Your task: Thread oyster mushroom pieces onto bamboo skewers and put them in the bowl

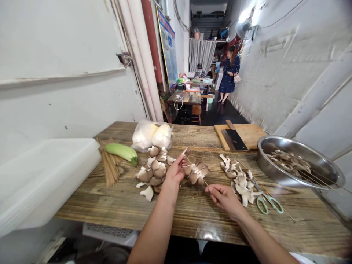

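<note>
Between finger and thumb, my right hand (222, 198) grips a thin bamboo skewer (206, 183) near its lower end. Oyster mushroom pieces (195, 172) are threaded along that skewer above the table. At the skewer's far end, my left hand (176, 169) pinches a small oyster mushroom piece (187, 151); whether the tip has pierced it I cannot tell. A heap of loose oyster mushrooms (154, 173) lies just left of my left hand. Beyond my right hand, more mushrooms (243, 187) lie on the table beside green-handled scissors (265, 201).
The wooden table (115, 205) also bears a bundle of skewers (110, 168), a green gourd (121, 152), a bagged pale vegetable (151, 135) and a cleaver (235, 139) on a cutting board (251, 134). A steel basin (286, 179) holds skewered mushrooms. White containers (55, 172) stand left. A person (230, 71) stands farther back.
</note>
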`<state>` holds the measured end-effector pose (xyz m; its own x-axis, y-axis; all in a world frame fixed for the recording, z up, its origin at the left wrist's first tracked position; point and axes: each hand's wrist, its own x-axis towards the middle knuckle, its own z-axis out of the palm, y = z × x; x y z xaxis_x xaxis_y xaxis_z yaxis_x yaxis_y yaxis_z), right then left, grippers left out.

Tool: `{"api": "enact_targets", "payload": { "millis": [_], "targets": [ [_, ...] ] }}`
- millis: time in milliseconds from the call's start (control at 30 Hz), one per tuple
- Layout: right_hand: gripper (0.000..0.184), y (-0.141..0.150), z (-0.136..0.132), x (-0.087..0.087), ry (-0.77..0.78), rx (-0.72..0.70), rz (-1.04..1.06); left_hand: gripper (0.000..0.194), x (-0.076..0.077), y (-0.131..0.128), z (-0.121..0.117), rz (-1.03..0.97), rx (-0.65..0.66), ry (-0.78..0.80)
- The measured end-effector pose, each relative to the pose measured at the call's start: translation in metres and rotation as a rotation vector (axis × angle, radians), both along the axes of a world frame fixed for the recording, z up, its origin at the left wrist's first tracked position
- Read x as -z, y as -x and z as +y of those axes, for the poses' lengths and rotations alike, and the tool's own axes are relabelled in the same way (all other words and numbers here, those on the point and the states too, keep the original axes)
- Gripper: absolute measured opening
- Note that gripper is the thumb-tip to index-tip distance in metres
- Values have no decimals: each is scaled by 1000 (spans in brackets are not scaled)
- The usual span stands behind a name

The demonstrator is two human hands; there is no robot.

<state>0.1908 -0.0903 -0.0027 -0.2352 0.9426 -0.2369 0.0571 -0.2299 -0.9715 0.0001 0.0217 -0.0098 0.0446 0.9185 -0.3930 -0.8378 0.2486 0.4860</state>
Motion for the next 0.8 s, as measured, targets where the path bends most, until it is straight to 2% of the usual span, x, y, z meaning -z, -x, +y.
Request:
{"api": "enact_targets", "payload": {
  "millis": [267, 633, 800],
  "targets": [
    [40, 1, 1, 2, 13, 14, -6, 14, -6, 0, -4, 44, 37, -41],
    [40, 1, 0, 2, -1, 22, -23, 13, -9, -6, -8, 39, 99, 70],
    [40, 2, 1, 2, -6, 33, -23, 13, -9, -5, -7, -28, 103, 72]
  ]
}}
